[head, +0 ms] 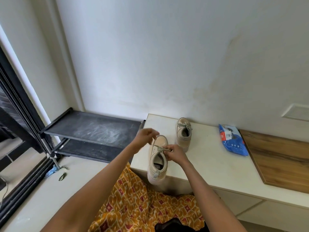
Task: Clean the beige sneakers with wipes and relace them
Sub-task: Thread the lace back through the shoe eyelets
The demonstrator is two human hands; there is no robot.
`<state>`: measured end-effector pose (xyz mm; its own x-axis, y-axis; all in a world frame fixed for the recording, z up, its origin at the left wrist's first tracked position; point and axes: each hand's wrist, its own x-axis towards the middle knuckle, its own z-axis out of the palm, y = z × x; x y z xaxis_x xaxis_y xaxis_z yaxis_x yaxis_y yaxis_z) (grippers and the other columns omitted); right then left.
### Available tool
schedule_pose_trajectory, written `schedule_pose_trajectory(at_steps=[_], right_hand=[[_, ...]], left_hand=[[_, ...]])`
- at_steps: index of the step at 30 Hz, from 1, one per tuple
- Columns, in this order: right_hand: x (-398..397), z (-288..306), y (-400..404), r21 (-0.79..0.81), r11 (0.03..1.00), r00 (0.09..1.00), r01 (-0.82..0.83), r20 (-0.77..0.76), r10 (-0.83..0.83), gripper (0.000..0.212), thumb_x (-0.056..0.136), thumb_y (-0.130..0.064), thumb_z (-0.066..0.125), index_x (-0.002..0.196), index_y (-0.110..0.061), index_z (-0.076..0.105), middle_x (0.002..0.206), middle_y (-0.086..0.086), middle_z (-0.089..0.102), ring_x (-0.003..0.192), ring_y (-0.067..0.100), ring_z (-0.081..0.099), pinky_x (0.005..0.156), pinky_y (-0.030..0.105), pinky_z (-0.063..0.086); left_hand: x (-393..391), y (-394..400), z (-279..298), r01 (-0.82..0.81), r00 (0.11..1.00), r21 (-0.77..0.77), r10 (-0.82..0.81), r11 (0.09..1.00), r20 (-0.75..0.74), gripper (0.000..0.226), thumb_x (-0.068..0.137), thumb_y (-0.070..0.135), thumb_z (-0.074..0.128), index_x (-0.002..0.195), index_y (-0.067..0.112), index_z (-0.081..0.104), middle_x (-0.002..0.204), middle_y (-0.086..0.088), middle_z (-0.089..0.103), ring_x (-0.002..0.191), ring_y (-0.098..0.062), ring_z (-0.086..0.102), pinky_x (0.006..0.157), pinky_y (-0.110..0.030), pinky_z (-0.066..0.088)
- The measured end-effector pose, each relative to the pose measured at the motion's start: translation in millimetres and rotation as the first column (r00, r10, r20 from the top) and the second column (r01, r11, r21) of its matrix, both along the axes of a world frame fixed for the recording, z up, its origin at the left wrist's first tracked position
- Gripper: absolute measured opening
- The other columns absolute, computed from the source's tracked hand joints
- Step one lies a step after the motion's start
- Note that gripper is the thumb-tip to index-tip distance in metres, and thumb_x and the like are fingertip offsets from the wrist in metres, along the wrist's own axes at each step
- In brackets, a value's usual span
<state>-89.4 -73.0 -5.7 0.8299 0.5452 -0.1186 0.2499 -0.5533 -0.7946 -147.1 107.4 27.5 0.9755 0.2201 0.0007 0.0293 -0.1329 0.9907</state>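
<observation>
A beige sneaker [158,160] stands on the white cabinet top [209,158], its heel hanging over the front edge. My right hand [175,154] pinches its grey lace [160,148] at the tongue. My left hand [146,136] is raised just left of the toe, fingers curled on the other end of the lace, which runs taut toward it. A second beige sneaker [184,133] with a tied bow stands further back, toe to the wall. A blue pack of wipes [232,140] lies to the right.
A black two-tier shoe rack [93,129] with a dusty top stands left of the cabinet. A wooden board [280,158] covers the cabinet's right part. A dark sliding door frame [21,131] runs along the left. A crumpled blue wipe [51,171] lies on the floor.
</observation>
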Motion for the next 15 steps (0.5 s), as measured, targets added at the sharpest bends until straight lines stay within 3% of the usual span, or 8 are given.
schedule_pose_trajectory(at_steps=[2, 4, 8, 11, 15], right_hand=[[0, 1, 1, -0.01, 1.0, 1.0, -0.003, 0.003, 0.003, 0.025, 0.087, -0.005, 0.058, 0.106, -0.014, 0.072, 0.08, 0.003, 0.068, 0.065, 0.015, 0.064, 0.065, 0.026, 0.058], [0, 0, 1, -0.01, 1.0, 1.0, -0.009, 0.013, 0.009, 0.024, 0.087, -0.006, 0.057, 0.102, -0.017, 0.073, 0.078, 0.007, 0.069, 0.068, 0.021, 0.066, 0.069, 0.034, 0.059], [-1, -2, 0, -0.015, 0.999, 0.999, -0.029, 0.036, 0.029, 0.023, 0.089, -0.011, 0.057, 0.102, -0.022, 0.073, 0.085, 0.011, 0.073, 0.075, 0.026, 0.07, 0.071, 0.037, 0.059], [2, -5, 1, -0.061, 0.997, 0.997, -0.038, 0.058, 0.042, 0.023, 0.09, -0.016, 0.056, 0.105, -0.023, 0.072, 0.086, 0.004, 0.072, 0.078, 0.022, 0.069, 0.075, 0.04, 0.058], [2, -8, 2, -0.128, 0.991, 0.993, -0.05, 0.101, 0.063, 0.021, 0.09, -0.021, 0.055, 0.105, -0.024, 0.07, 0.089, 0.003, 0.071, 0.081, 0.021, 0.067, 0.076, 0.045, 0.056]], left_hand=[[-2, 2, -10, 0.259, 0.965, 0.35, -0.229, 0.9, -0.126, 0.013, 0.091, 0.012, 0.059, 0.097, 0.005, 0.068, 0.077, -0.001, 0.065, 0.059, -0.007, 0.053, 0.057, -0.016, 0.046], [-1, -2, -16, 0.344, 0.938, 0.477, -0.269, 0.809, -0.219, 0.014, 0.091, 0.008, 0.058, 0.1, 0.004, 0.068, 0.08, -0.002, 0.065, 0.06, -0.005, 0.054, 0.058, -0.013, 0.046], [4, -12, -16, 0.266, 0.958, 0.505, -0.168, 0.821, -0.23, 0.007, 0.089, 0.012, 0.062, 0.096, 0.011, 0.062, 0.077, -0.003, 0.064, 0.055, -0.003, 0.051, 0.051, -0.013, 0.043], [10, -13, -9, 0.279, 0.934, 0.439, -0.134, 0.854, -0.332, 0.02, 0.086, 0.012, 0.065, 0.102, 0.012, 0.053, 0.072, 0.0, 0.061, 0.055, -0.007, 0.053, 0.048, -0.016, 0.043], [22, -16, -6, 0.361, 0.901, 0.561, -0.122, 0.745, -0.417, 0.021, 0.087, 0.012, 0.064, 0.105, 0.003, 0.068, 0.072, -0.003, 0.065, 0.054, -0.008, 0.056, 0.05, -0.016, 0.047]])
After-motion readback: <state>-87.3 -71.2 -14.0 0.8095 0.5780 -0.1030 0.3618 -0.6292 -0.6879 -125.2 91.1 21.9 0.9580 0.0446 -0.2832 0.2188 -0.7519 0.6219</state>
